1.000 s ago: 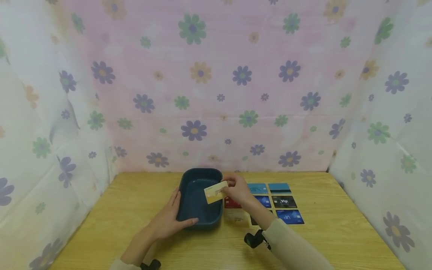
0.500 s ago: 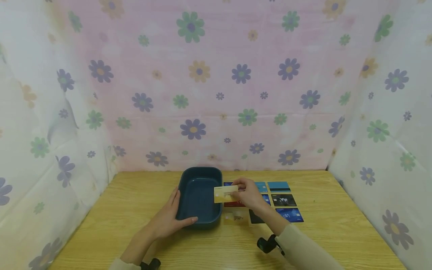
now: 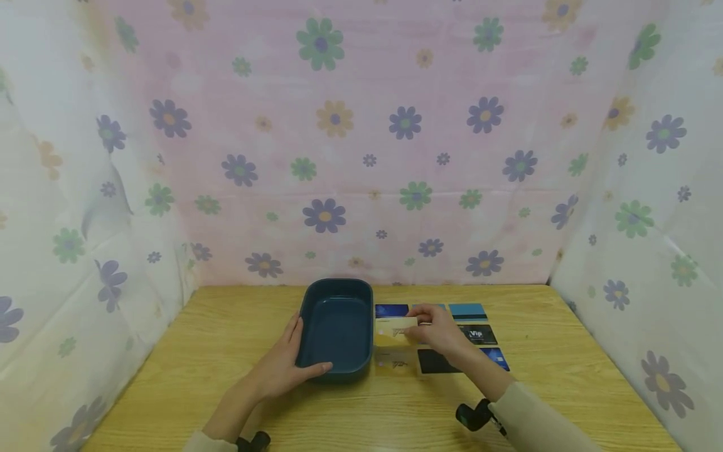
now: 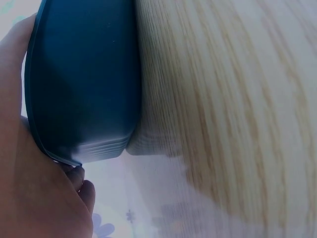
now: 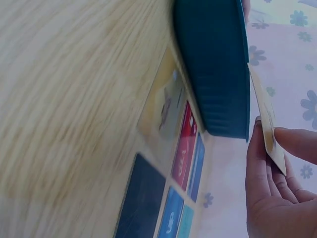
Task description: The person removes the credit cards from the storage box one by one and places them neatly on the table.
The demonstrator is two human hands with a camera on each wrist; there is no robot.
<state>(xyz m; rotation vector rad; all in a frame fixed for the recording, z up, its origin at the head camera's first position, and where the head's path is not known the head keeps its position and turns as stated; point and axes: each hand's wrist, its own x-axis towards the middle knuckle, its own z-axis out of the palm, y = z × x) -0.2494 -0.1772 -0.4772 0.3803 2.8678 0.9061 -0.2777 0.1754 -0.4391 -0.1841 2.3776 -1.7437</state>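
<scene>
A dark blue rectangular dish (image 3: 339, 329) stands on the wooden table. My left hand (image 3: 278, 367) holds its left side, with the fingers along the outer wall and the thumb over the near rim. A pale yellow-and-white card (image 3: 391, 328) is pinched between thumb and fingers of my right hand (image 3: 443, 333), just right of the dish. In the right wrist view this card (image 5: 265, 106) is raised above the cards on the table. A red card (image 5: 185, 148) lies beneath it, hidden in the head view. Another pale yellow card (image 3: 394, 362) lies nearest the dish's front corner.
Cards lie in rows right of the dish: a dark blue one (image 3: 391, 310), a light blue one with a black stripe (image 3: 467, 312), a black Vip card (image 3: 481, 334), a plain black one (image 3: 436, 362) and a blue one (image 3: 497, 359). Flowered cloth (image 3: 361, 157) walls the table.
My right hand has carried the pale yellow card rightward, from over the dish to over the row of cards beside it. The left hand and the dish have stayed in place.
</scene>
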